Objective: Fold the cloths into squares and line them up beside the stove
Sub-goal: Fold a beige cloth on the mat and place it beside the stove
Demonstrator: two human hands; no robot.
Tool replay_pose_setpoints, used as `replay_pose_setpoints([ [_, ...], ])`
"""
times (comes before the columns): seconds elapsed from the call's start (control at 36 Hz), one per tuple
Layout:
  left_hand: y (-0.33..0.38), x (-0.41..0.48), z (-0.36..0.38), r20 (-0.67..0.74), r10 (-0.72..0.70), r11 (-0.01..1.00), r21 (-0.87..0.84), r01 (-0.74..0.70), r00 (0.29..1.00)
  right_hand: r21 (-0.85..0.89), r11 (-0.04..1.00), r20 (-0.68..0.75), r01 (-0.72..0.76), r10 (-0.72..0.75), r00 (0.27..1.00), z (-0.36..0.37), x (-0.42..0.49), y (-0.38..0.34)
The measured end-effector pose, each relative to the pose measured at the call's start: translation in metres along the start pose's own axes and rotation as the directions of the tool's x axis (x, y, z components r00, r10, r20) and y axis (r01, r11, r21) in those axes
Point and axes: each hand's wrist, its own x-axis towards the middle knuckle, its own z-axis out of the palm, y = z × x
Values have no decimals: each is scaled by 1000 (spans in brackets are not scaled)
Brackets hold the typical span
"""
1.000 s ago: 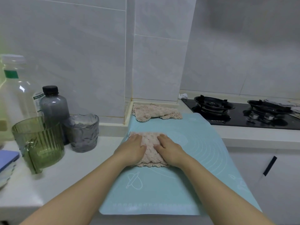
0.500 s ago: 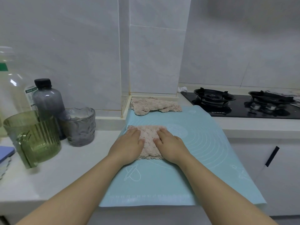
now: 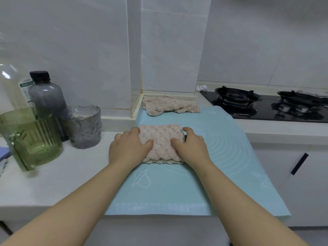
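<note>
Folded cloth [image 3: 160, 139]: pink, fluffy, roughly square, lying flat on the blue mat [image 3: 177, 189], in the mat's far-left part. Its near edge is scalloped.

Left hand [image 3: 128, 148]: palm down on the cloth's left side, fingers fairly straight along that edge, thumb lying on top and pointing inward. It presses down with no pinch and nothing curled around the cloth.

Right hand [image 3: 192, 148]: mirror of the left on the cloth's right side. Palm down, fingers extended toward the far right corner, thumb on top. It presses too and grasps nothing.

Second cloth [image 3: 168, 105]: same pink fabric, rumpled and not folded, lying across the mat's far edge against the wall base.

Stove [image 3: 266, 107]: black glass hob with two burners, just past the mat's far-right corner. A small white crumpled scrap [image 3: 201, 88] sits beyond that corner by the wall.

Off the mat's left side on the white tabletop [image 3: 62, 174]: grey textured tumbler [image 3: 82, 126] nearest the mat, then a green ribbed glass jug [image 3: 30, 139], with a dark-capped smoky bottle [image 3: 47, 96] behind them.

The mat's near edge overhangs the tabletop front.
</note>
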Motion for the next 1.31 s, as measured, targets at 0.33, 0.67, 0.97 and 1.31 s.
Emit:
replay_pose_setpoints([
  [0.33, -2, 12, -7, 127, -64, 996, 76, 54, 990, -226, 974, 7, -25, 27, 1000, 1, 10, 3],
  [0.67, 2, 5, -10, 183, -79, 979, -173, 111, 980, -181, 981, 34, -76, 83, 996, 1, 7, 1],
  [0.97, 27, 28, -49, 579, -6, 600, -650, 466, 815, 418, 779, 292, -467, 371, 881, -45, 0, -29],
  [1.31, 117, 25, -38, 639, 190, 469, -726, 503, 745, 761, 412, 273, -502, 498, 823, -132, -15, -5],
])
